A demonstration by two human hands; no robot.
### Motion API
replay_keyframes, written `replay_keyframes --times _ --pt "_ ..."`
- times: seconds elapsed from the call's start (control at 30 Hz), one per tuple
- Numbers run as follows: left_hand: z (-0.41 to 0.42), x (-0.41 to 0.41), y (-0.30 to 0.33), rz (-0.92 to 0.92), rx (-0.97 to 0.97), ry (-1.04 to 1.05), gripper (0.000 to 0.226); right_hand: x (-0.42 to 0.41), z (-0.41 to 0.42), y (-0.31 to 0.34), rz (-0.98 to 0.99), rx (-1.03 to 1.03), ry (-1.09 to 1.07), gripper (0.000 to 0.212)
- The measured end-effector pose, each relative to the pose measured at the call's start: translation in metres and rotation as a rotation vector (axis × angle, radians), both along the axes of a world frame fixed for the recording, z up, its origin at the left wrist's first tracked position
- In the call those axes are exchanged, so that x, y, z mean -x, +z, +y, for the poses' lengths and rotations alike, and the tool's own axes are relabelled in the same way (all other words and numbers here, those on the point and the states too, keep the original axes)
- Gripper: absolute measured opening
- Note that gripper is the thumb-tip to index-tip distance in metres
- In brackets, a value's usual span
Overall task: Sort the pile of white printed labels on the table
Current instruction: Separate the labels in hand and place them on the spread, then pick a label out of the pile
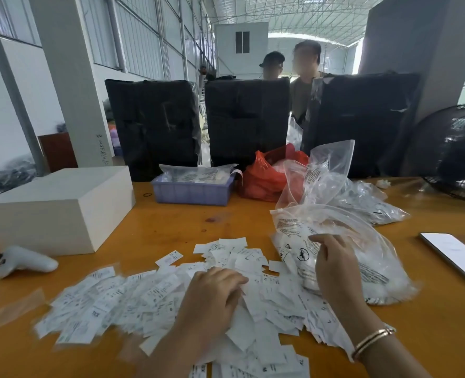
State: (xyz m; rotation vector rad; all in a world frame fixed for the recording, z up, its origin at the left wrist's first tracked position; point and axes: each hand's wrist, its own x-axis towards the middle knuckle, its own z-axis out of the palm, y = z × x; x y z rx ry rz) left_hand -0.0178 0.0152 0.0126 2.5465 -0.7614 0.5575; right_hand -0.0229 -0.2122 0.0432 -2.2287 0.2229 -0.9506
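Pile of labels [149, 298]: loose white printed slips, too many to count, spread flat on the near half of the orange table [171, 222], reaching from near the left edge across to the clear bags on the right. Print too blurred to read.

Left hand [212, 298]: palm down on the middle of the pile, fingers curled with the tips pressed among the slips. Cannot tell whether it grips a slip or only presses on them.

Right hand [332, 260]: at the right edge of the pile, fingers bent, fingertips touching the nearest clear bag [367, 257]; whether it pinches anything is not visible. Bracelet [373, 342] on that wrist.

Containers:
- Nearest clear bag, printed with black text, holds white material; lies on the table touching the pile.
- More clear bags [334, 170] heaped behind it, one standing open-mouthed; contents unclear, count uncertain.
- One blue tray [193, 193], mid-table, holds a clear bag of printed items.
- One red bag [264, 178] just right of the tray, contents hidden.
- One white box [59, 205], closed, at left.

Others: one white controller [24, 261] near the left edge; one phone [454, 255] at right, screen lit; three black wrapped bundles [247, 118] upright behind the table; one fan [460, 151] far right; two people behind the bundles.
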Motion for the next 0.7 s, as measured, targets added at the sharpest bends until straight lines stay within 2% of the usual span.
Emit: replay_keyframes --times 0.17,0.27,0.53,0.7 --pt "0.003 -0.005 -0.004 0.012 -0.056 -0.024 0.026 -0.016 -0.007 -0.012 0.379 0.018 -0.038 0.041" --pt "0.003 -0.005 -0.006 0.006 -0.059 -0.030 0.024 -0.025 -0.009 -0.009 0.482 0.054 -0.067 0.040" --pt "0.003 -0.004 -0.004 0.006 -0.052 -0.039 0.022 -0.032 -0.017 -0.001 0.572 0.180 -0.103 0.025" --pt "0.003 -0.003 -0.003 0.000 -0.058 -0.029 0.022 -0.031 -0.017 -0.006 0.439 0.134 -0.119 0.014"
